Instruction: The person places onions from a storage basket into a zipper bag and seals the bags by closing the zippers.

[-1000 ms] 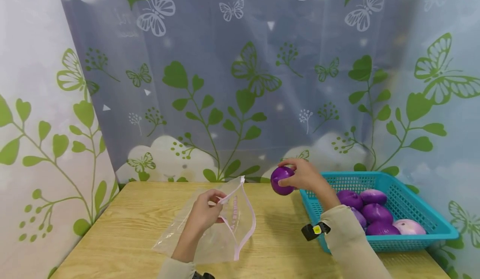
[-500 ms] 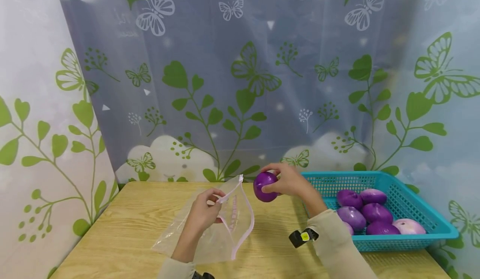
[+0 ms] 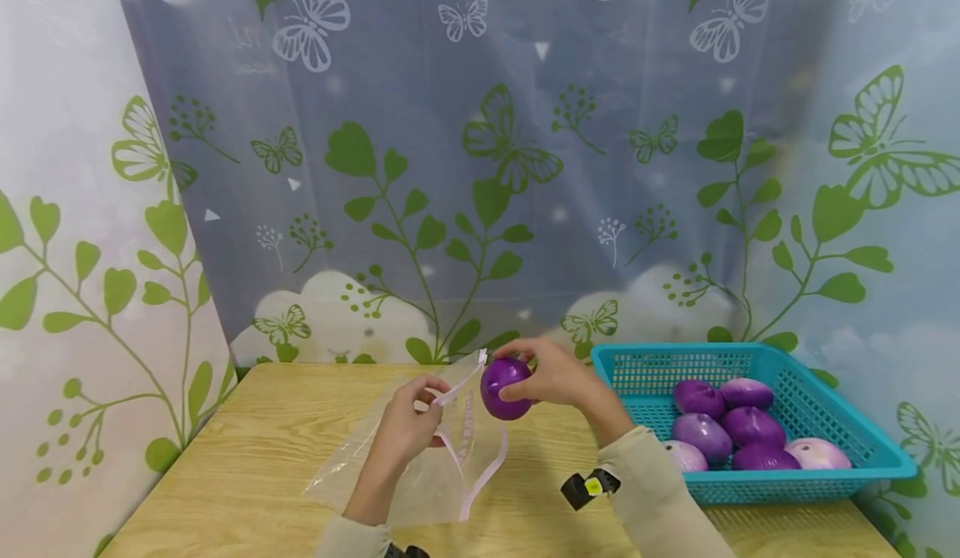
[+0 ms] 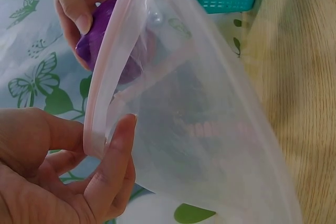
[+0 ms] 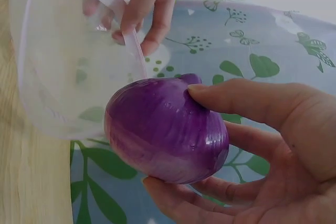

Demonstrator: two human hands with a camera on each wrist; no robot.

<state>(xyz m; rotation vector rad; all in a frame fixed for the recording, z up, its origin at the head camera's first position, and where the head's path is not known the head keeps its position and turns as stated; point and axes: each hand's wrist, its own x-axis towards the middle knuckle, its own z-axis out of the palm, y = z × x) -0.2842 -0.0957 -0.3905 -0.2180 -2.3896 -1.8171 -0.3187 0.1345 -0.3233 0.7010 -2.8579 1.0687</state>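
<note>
Wood-grain bench (image 3: 247,424) w/ a leafy, butterfly-print curtain (image 3: 420,66) behind & at both sides. Turquoise basket (image 3: 810,485) sits on the person's R, holding more onions (image 3: 753,429); prob. put there so they're in easy reach of the right hand (image 3: 551,374). That hand grips one purple onion (image 5: 163,129) from the side, thumb over, fingers under, which leaves the end facing the bag uncovered; likely why it's held so. Onion's up off the bench, right at the mouth of the clear bag (image 4: 199,103); can't tell if it touches the plastic. Left hand (image 3: 408,424) pinches the pink zip edge (image 4: 98,93) betw. thumb & fingers, approx. mid-edge; seems meant to keep the limp mouth gaping, turned twd the R. hand, w/ the bag body sloping away L. Zip slider (image 3: 482,356) sits at the far corner, clear of the opening.
</note>
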